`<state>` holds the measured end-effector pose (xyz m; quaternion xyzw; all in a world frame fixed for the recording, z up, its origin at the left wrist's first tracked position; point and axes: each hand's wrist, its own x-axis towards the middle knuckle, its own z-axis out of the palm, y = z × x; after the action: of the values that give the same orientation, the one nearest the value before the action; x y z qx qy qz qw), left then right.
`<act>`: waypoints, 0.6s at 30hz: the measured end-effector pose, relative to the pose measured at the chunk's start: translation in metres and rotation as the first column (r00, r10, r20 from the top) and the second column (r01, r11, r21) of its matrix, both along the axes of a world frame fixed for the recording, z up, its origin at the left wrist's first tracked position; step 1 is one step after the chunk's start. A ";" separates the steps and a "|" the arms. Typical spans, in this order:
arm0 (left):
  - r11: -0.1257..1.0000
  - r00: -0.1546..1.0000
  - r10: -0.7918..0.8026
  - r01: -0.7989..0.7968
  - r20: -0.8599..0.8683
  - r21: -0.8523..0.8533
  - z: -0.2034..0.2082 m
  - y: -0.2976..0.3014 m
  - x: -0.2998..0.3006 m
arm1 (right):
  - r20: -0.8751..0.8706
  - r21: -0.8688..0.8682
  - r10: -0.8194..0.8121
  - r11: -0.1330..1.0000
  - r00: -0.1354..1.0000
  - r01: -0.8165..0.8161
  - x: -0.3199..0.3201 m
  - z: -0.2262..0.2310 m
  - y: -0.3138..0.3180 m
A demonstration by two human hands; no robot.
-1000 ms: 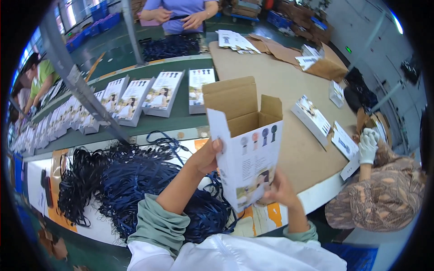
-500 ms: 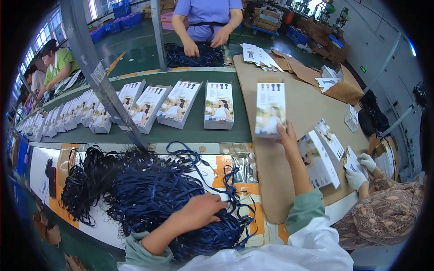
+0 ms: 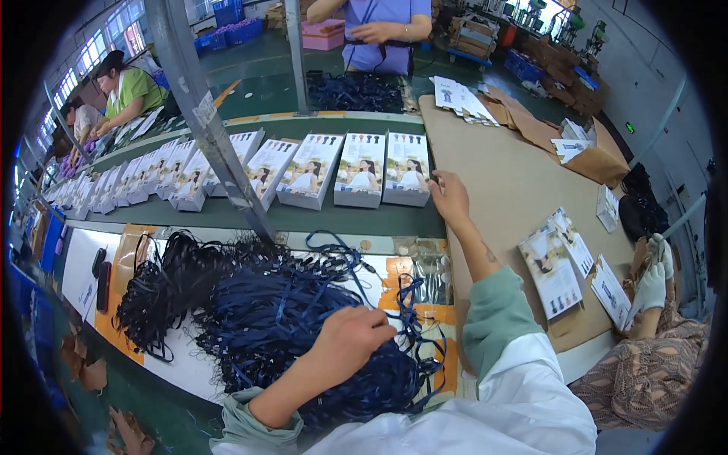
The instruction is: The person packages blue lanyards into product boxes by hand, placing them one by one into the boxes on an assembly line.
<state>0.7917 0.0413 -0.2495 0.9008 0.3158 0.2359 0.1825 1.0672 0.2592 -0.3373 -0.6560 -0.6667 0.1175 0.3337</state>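
My right hand (image 3: pixel 453 199) is at the right edge of a white printed box (image 3: pixel 407 171), the rightmost of a row on the green belt (image 3: pixel 364 218). Its fingers are partly bent against the box's side rather than wrapped round it. My left hand (image 3: pixel 345 341) rests over a large heap of navy blue lanyards (image 3: pixel 277 311), its fingers curled. Whatever it may hold is hidden under the fingers. Black straps (image 3: pixel 163 292) lie at the heap's left. Several like boxes (image 3: pixel 307 173) lean along the belt to the left.
A metal post (image 3: pixel 203 114) rises between me and the belt. On the brown cardboard sheet (image 3: pixel 493 178) at the right lies another printed box (image 3: pixel 550 265). A co-worker's gloved hands (image 3: pixel 654 280) are beside a flat carton (image 3: pixel 609 294). Another person (image 3: pixel 383 38) stands across the belt.
My right hand has moved left with the box, which now stands at the row's right end on the belt. The left hand stays over the lanyards. The person opposite has raised their hands.
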 end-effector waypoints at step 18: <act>0.931 0.734 0.067 -0.290 0.676 0.223 0.132 0.065 -0.010 | -0.624 0.295 0.660 0.695 0.418 -0.656 -0.027 0.164 -0.241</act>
<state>0.7818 0.1060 -0.1172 0.7416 0.2758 0.6011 0.1126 1.0407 0.0184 -0.1729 -0.2474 -0.6940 0.4714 0.4847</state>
